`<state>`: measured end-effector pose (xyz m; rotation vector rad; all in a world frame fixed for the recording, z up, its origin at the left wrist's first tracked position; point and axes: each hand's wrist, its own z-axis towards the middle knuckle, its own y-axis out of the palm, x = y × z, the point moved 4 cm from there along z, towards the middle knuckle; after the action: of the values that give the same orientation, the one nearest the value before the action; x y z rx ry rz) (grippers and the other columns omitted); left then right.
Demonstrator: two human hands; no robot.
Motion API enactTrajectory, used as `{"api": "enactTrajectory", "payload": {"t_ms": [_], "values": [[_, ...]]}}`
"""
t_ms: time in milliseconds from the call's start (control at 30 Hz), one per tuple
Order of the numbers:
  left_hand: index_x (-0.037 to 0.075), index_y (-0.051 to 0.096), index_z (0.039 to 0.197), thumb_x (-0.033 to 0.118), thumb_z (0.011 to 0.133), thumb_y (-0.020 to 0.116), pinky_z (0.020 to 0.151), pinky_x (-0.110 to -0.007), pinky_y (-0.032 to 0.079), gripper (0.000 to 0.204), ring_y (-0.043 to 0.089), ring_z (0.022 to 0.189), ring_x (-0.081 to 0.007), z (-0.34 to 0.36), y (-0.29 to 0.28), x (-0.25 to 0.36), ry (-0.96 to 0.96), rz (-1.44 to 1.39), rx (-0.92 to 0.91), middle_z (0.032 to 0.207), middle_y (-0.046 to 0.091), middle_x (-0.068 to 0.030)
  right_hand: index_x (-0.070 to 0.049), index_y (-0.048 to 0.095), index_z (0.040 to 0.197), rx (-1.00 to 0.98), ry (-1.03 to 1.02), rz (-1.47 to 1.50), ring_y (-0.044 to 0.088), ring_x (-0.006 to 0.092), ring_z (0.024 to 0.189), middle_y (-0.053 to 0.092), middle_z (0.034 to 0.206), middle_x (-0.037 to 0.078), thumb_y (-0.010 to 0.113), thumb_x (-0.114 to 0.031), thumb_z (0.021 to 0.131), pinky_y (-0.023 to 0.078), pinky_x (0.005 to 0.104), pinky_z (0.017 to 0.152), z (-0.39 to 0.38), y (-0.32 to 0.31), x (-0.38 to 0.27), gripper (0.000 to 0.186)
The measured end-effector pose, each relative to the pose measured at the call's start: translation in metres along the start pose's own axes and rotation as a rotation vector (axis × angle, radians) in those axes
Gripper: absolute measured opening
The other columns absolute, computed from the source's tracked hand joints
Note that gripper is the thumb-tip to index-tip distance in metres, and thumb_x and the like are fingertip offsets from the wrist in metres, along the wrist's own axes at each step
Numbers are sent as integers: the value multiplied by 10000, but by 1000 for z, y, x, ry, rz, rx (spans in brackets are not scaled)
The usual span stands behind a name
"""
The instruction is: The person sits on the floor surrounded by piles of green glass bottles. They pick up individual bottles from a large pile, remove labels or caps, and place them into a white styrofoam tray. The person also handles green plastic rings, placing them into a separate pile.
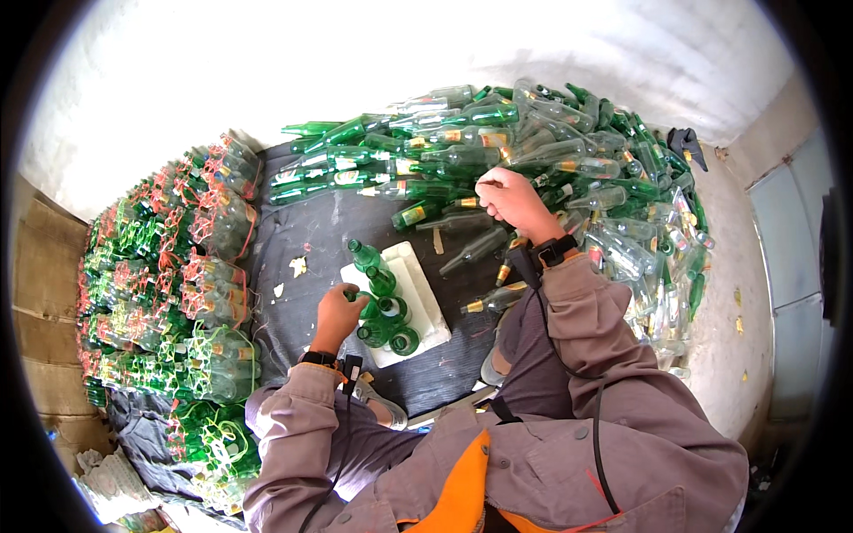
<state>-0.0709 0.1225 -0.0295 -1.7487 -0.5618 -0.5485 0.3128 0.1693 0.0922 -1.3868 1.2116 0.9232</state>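
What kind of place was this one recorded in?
Probably a storeroom or small workspace for used bottles: a heap of loose glass bottles lies by a pale wall, bundles of bottles tied with coloured cord stand stacked at left, and green bottles stand on a white slab.

The left hand grips a bottle above a slab; the right hand (fingers curled) meets the bottle pile.

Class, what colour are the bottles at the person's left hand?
The bottles are green; the head view shows them best.
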Motion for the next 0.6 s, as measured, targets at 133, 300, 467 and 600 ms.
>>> {"api": "enactTrajectory", "payload": {"t_ms": [133, 300, 467, 600], "values": [[18, 726, 1109, 323, 803, 777, 876, -451, 560, 435, 717, 974, -383, -6, -8, 13, 84, 122, 5, 1024, 744, -218, 2, 659, 1050, 3, -1, -8, 557, 82, 656, 645, 829, 31, 645, -172, 953, 448, 239, 556, 2, 0, 2, 200], [69, 733, 1100, 347, 803, 754, 839, -480, 555, 408, 706, 950, -401, -8, -20, 16, 102, 204, -29, 999, 737, -221, 2, 656, 1033, 26, -18, 5, 543, 74, 647, 622, 810, 19, 642, -170, 956, 441, 236, 547, 3, -5, -2, 189], [76, 741, 1096, 381, 804, 735, 843, -477, 555, 423, 707, 971, -386, -20, -36, 33, 104, 251, -33, 1008, 742, -200, -7, 642, 1014, 161, -26, 181, 540, 72, 628, 626, 810, 25, 653, -158, 932, 428, 225, 525, 2, -35, -4, 172], [77, 741, 1099, 386, 816, 736, 839, -468, 555, 419, 710, 975, -381, -17, -40, 30, 182, 213, 5, 1005, 747, -183, -8, 622, 1012, 245, -52, 336, 527, 61, 593, 615, 788, 16, 654, -145, 932, 394, 206, 480, 2, -62, 6, 162]]}}
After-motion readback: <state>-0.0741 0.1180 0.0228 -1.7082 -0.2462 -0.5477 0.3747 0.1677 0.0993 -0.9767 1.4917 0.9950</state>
